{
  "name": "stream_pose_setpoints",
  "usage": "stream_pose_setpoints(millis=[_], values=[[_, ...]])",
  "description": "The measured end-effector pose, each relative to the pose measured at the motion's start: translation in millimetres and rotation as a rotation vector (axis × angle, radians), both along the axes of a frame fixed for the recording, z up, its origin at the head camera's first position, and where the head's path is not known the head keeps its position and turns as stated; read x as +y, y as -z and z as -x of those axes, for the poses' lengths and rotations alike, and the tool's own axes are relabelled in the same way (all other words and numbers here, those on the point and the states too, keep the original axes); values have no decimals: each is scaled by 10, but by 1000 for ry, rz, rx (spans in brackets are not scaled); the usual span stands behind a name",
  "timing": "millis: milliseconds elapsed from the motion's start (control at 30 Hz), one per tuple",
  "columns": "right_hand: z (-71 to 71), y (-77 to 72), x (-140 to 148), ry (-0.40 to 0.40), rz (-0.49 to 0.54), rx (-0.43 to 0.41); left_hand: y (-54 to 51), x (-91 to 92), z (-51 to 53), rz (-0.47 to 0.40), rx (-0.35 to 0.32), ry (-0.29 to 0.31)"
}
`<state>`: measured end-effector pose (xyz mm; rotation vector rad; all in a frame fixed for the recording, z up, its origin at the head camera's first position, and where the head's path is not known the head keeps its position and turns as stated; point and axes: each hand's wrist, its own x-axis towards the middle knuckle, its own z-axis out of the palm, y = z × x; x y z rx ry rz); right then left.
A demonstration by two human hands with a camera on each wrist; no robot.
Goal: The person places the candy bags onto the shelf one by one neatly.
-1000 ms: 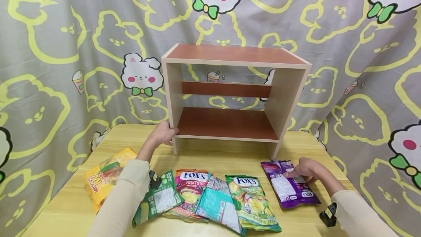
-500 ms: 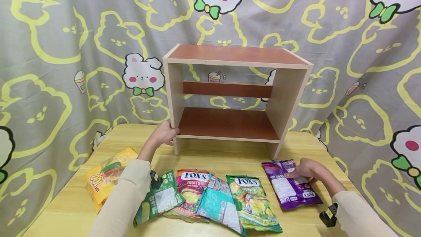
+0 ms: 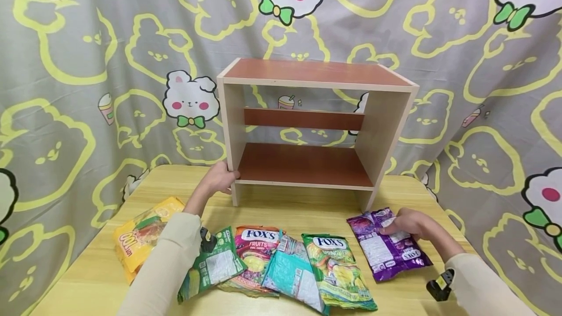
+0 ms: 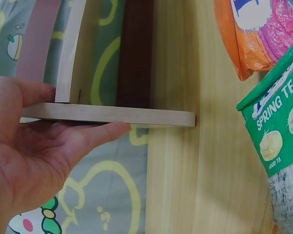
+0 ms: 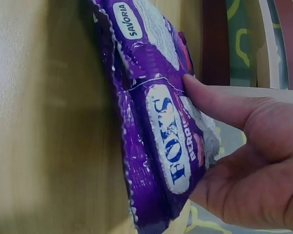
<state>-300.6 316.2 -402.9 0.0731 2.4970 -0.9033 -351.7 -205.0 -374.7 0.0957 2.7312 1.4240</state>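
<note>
A small wooden shelf with pale side panels and red-brown boards stands at the middle of the table. My left hand holds its left side panel low down, the thumb on the inner face and the fingers along the outer face, as the left wrist view shows. At the right, my right hand pinches a purple Fox's candy bag by its edge. In the right wrist view the thumb lies on the front of the purple bag; the fingertips are hidden behind it.
Along the table's front lie a yellow bag, a green bag, a red-orange Fox's Fruits bag, a teal bag and a green-yellow Fox's bag. A patterned curtain hangs behind the table.
The purple bag has tilted and shifted slightly in my right hand, its far end rising a little. My left hand has stayed on the shelf panel.
</note>
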Motion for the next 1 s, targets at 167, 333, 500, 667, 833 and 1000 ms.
stream_pose_setpoints(millis=[167,333,500,667,833,1000], values=[[18,-25,55,-37,101,-25,-7,7,-6,8,3,-3],[20,-67,72,-43,150,-31,-12,13,-27,5,-2,-6],[19,-76,50,-37,128,-4,-4,2,-33,-5,-9,-6],[4,-104,37,-40,136,8,-4,-6,-34,-1,8,-4],[-8,-203,64,-72,95,42,-12,10,-34,4,7,4],[-8,-369,124,-104,-51,131,-14,22,-33,2,0,5]])
